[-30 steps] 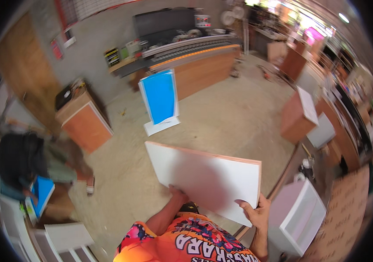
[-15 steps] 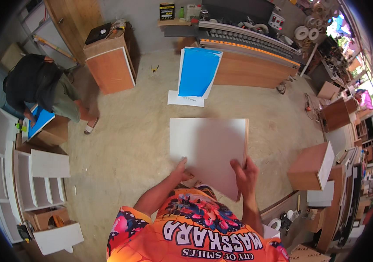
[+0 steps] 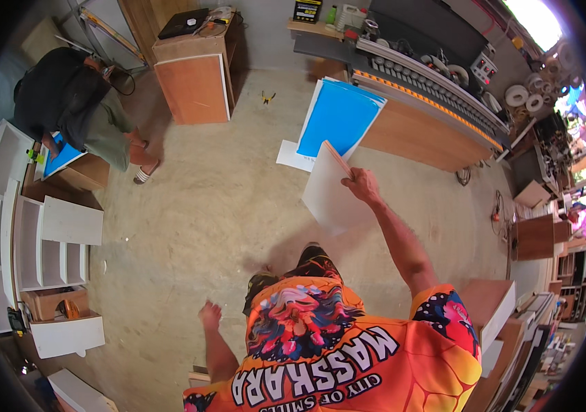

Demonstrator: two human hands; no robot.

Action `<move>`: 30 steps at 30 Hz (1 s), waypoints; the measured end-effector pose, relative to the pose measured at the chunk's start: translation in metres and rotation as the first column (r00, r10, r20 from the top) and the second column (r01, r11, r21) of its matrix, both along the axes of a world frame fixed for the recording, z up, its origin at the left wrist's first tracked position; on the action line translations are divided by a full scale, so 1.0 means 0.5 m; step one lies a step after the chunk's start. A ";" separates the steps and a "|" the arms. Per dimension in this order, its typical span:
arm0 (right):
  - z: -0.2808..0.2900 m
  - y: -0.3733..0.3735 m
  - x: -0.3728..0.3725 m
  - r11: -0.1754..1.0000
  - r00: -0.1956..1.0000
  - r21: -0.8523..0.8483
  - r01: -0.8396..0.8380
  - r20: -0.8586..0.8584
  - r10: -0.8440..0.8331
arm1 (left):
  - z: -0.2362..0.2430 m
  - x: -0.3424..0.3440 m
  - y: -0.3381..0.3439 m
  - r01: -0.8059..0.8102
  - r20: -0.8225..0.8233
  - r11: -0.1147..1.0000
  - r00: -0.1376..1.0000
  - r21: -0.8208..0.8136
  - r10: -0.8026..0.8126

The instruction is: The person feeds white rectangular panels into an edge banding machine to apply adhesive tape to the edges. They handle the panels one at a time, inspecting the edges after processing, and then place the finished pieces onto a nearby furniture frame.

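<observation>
My right hand [image 3: 361, 184] reaches forward, closed round the upper edge of a white panel [image 3: 331, 196] with a light-brown edge. The panel is tilted, and its lower part is blurred. Just beyond it, blue-faced panels [image 3: 341, 113] lean against a machine, with a white sheet [image 3: 294, 156] at their foot. The held panel overlaps their lower corner in view; whether they touch I cannot tell. Out to my left, my left hand [image 3: 211, 314] is empty, its fingers loosely apart.
At far left a co-worker [image 3: 66, 103] bends over another blue-faced panel [image 3: 63, 156]. White shelf units [image 3: 29, 240] line the left side. A wooden cabinet [image 3: 193, 89] stands at the back, pliers [image 3: 267, 97] on the floor near it. The long machine [image 3: 416, 130] fills the back right.
My left hand has let go of the panel and swung out left. My right hand has carried the panel forward toward the blue-faced panels. My body and view have turned.
</observation>
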State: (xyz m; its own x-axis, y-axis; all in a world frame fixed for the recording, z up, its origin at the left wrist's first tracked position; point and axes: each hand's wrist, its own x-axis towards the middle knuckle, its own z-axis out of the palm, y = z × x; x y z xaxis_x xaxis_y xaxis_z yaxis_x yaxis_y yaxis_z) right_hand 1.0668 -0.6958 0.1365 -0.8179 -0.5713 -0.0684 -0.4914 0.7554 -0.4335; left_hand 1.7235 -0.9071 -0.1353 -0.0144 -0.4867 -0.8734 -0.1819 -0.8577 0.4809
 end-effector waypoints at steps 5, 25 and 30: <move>-0.032 -0.054 -0.245 0.992 0.998 0.108 -0.063 0.016 0.061 | 0.117 0.095 0.111 -0.175 0.090 0.983 0.981 0.052 0.170; -0.423 -0.176 -0.979 0.908 0.955 0.296 -0.296 0.068 0.289 | 0.336 -0.662 0.115 0.029 0.592 1.000 0.805 0.001 -0.024; -0.363 -0.249 -1.036 0.882 0.969 0.423 -0.207 -0.033 0.244 | 0.409 -0.652 0.139 0.036 0.719 0.981 0.676 0.188 -0.163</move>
